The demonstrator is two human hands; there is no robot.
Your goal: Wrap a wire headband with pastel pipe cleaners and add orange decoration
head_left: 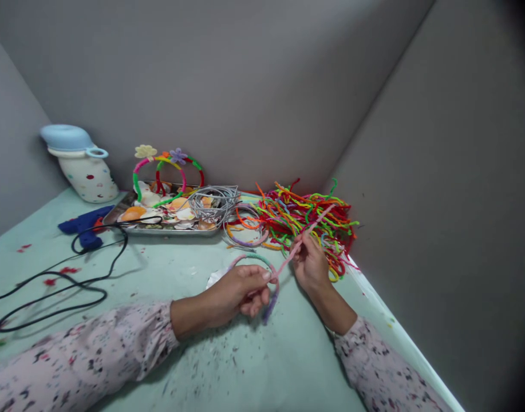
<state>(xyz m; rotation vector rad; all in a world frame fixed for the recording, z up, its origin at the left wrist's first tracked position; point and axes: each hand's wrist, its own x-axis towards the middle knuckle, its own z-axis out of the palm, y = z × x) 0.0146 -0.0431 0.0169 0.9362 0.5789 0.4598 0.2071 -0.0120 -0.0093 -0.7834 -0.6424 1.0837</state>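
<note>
My left hand (240, 292) is closed, pinching a curved headband (253, 256) wrapped in green, pink and purple pipe cleaner, together with one end of a pink pipe cleaner (285, 260). The purple end of the headband points down past my fingertips, and part of the band is hidden behind the hand. The pink pipe cleaner runs up and right into my right hand (309, 260), whose thumb and fingers pinch it midway. Its free end sticks out over a heap of colourful pipe cleaners (305, 212) just beyond the right hand.
At the back, a metal tray (172, 233) holds shell-like pieces, a bundle of thin grey hoops (214, 203) and two finished-looking flowered headbands (185, 171). A blue glue gun (88, 226) with a black cord (103, 292) lies left, before a bottle (86, 171). Grey walls enclose the table.
</note>
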